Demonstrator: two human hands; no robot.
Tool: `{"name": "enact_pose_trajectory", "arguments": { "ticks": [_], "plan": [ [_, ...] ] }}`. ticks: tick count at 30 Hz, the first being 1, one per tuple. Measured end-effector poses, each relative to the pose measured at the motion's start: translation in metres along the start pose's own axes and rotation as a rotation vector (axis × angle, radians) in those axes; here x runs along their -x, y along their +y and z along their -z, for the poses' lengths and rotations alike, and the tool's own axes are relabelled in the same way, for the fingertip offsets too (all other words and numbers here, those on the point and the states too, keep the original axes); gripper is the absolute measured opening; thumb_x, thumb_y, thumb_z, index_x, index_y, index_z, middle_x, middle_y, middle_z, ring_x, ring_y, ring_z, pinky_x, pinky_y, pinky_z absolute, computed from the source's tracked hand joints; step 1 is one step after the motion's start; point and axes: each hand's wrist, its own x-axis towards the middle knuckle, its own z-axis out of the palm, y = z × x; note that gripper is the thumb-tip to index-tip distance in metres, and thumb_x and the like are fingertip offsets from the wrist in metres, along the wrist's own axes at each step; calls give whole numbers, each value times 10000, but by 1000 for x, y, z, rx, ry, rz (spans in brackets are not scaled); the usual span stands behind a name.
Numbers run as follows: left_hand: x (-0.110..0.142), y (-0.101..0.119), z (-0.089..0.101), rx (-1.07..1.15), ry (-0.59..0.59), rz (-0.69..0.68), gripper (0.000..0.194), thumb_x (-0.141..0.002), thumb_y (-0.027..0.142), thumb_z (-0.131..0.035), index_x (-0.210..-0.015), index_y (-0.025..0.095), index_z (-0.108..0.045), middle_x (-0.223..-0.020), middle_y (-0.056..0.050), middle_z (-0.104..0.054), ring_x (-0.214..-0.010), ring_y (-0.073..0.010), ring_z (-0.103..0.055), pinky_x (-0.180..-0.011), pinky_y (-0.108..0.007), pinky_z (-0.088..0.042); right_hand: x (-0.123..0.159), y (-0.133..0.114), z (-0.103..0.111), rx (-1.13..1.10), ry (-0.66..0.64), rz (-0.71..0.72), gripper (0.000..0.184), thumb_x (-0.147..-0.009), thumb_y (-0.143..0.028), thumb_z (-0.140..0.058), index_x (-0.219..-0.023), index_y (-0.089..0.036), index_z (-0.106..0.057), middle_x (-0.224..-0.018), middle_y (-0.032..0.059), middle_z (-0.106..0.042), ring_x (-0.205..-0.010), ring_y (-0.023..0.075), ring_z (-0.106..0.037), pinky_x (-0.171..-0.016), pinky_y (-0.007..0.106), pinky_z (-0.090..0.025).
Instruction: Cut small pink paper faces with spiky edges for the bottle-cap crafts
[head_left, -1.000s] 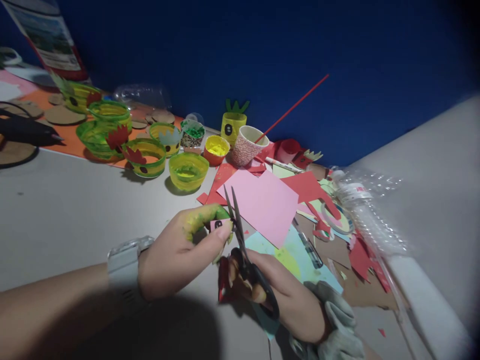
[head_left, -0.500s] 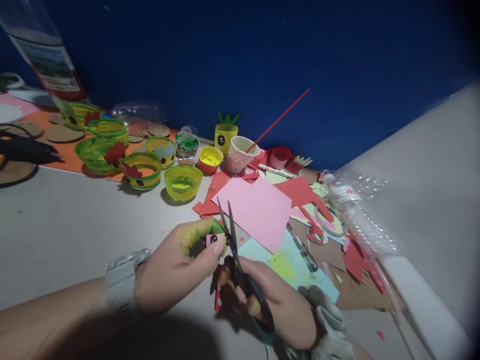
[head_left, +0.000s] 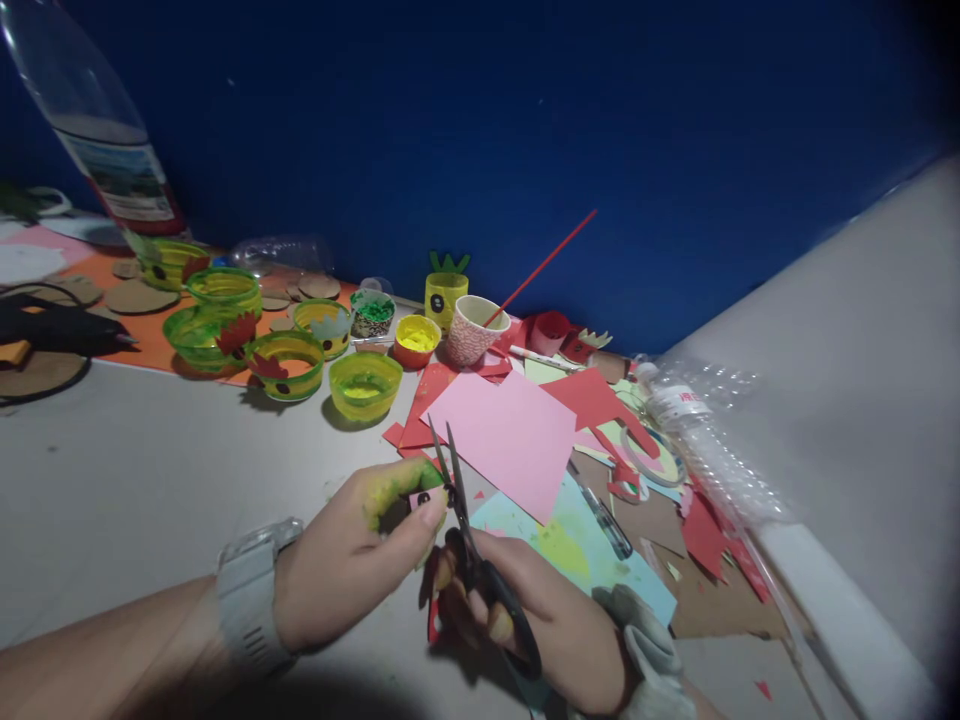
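Note:
My left hand (head_left: 360, 550), its fingers stained green and yellow, pinches a small piece of pink paper (head_left: 417, 500) with black eye drawings on it. My right hand (head_left: 525, 600) is wrapped round the black handles of a pair of scissors (head_left: 459, 510). The blades point away from me, slightly parted, and lie right at the paper's edge by my left fingertips. Just beyond the blade tips is a larger sheet of pink paper (head_left: 510, 430). Light blue paper with a yellow stain (head_left: 517, 515) extends under my right hand.
Yellow-green painted cups (head_left: 365, 387) stand to the left, near pots of green paint (head_left: 373, 310) and yellow paint (head_left: 417, 340). A patterned cup (head_left: 472, 330) holds a red stick (head_left: 547, 262). Red scraps (head_left: 600, 400), a tape roll (head_left: 656, 455) and bubble wrap (head_left: 739, 460) lie right. A glue gun (head_left: 60, 325) is far left.
The view has shifted slightly, so the table things sit a little lower in the picture. Both hands keep nearly the same pose, with scissors and paper still held.

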Motion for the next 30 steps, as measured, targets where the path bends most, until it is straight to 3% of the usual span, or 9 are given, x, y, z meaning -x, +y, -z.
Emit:
{"name": "enact_pose_trajectory", "arguments": {
  "ticks": [13, 21, 30],
  "plan": [
    [0, 2, 0, 19, 14, 4, 325, -998, 314, -378, -709, 173, -425, -661, 20, -409, -621, -113, -381, -578, -246, -344, 1, -1, -2, -164, -21, -29, 538, -873, -704, -464, -836, -171, -524, -701, -20, -457, -598, 114, -416, -570, 231, -394],
    [-2, 0, 1, 29, 49, 4, 314, -1001, 332, -391, -736, 173, -446, -689, 23, -433, -642, -108, -398, -594, -237, -357, 0, 4, -1, -91, 5, -18, 514, -873, -694, -480, -795, -186, -477, -687, -19, -454, -583, 115, -394, -523, 222, -383],
    [-2, 0, 0, 40, 54, -71, 306, -1002, 273, -407, -715, 168, -412, -659, 44, -399, -610, -81, -369, -557, -200, -331, 1, 5, -1, -105, -29, -42, 509, -894, -667, -474, -870, -162, -527, -741, 27, -566, -599, 121, -477, -573, 242, -424]
  ]
}}
